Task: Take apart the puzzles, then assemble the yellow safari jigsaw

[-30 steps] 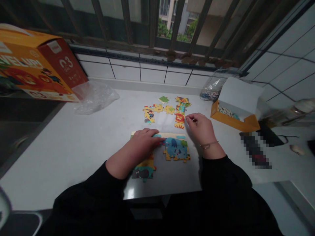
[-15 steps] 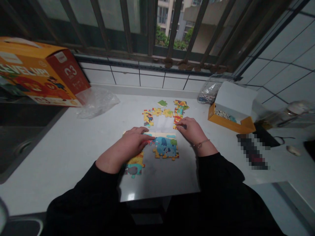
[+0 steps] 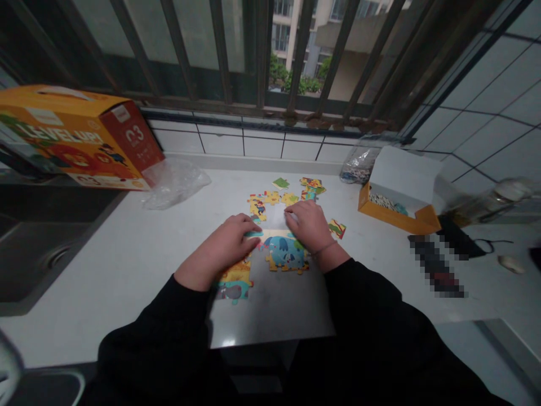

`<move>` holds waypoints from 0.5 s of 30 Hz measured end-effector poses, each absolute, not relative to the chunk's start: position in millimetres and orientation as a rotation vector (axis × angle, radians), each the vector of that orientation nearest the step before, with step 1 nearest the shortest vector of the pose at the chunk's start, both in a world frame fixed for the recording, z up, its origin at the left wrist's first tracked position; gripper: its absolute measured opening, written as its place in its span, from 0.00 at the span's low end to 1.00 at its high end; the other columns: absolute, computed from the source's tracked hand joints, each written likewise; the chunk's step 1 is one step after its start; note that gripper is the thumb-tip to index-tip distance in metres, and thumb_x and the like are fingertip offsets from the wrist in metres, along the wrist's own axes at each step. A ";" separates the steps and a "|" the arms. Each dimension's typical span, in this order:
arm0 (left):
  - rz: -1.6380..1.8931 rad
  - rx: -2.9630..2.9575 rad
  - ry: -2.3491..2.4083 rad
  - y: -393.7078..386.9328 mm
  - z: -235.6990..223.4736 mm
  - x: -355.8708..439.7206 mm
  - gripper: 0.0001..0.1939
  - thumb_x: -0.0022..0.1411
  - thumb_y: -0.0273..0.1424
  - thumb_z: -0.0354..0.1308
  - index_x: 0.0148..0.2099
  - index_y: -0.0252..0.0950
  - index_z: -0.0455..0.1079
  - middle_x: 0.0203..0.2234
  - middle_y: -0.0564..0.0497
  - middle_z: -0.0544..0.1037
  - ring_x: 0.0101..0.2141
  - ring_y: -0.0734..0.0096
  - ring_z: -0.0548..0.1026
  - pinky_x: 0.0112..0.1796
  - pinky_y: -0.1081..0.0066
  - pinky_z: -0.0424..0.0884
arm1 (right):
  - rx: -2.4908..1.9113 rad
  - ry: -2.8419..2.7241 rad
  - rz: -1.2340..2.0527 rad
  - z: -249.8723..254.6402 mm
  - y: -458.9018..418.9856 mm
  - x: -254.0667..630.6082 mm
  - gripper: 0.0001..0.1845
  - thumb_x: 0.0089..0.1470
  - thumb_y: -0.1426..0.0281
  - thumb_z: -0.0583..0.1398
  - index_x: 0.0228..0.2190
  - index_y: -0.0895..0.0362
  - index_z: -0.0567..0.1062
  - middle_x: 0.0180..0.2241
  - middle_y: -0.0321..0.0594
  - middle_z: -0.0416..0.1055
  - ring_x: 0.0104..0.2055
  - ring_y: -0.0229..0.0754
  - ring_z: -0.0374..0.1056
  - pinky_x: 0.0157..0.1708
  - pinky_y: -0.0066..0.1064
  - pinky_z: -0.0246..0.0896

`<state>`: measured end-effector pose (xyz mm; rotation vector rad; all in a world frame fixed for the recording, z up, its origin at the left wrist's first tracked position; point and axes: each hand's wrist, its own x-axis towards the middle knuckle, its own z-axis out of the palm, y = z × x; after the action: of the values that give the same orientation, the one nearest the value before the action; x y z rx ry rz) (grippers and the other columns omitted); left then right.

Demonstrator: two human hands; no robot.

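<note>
Head view: the jigsaw puzzle (image 3: 287, 254) lies partly assembled on the tabletop (image 3: 160, 248), near its front edge. A blue elephant block is joined at its right, and a column with a grey animal (image 3: 234, 287) runs down the left. Bare tabletop shows between them, and the lower edges have open tabs, so the picture looks well short of complete. Whether the top strip is fully joined is hidden by the hands.

The left hand (image 3: 230, 242) rests over the upper left, thumb and fingers loosely parted, with nothing visibly gripped. The right hand (image 3: 306, 225) is bent over the upper right, fingertips drawn together; whether they pinch a piece cannot be told.

Beyond lie unplaced pieces: a green one (image 3: 280, 183), yellow ones (image 3: 290, 198), an overlapping group (image 3: 311, 183) and a striped one (image 3: 337, 228) beside the right hand.

Farther out stand an open orange box (image 3: 382, 216) with small contents, crumpled plastic (image 3: 175, 183), a large orange carton (image 3: 76, 135), white wall tiles (image 3: 264, 146) and a barred window (image 3: 260, 56).
</note>
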<state>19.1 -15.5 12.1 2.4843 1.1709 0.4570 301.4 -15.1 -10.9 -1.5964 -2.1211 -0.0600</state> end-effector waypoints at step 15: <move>0.584 2.184 1.661 54.1 -11.3 29.8 0.25 0.75 0.26 0.54 0.70 0.36 0.74 0.63 0.34 0.82 0.63 0.42 0.78 0.64 0.45 0.71 | -1.418 -2.248 0.279 -29.7 7.9 259.4 0.24 0.70 0.66 0.67 0.64 0.56 0.78 0.64 0.53 0.79 0.66 0.58 0.73 0.70 0.54 0.65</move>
<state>29.8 54.1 -11.3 2.1837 1.6612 0.5838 259.4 7.9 -29.7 -1.4182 -2.2483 0.2790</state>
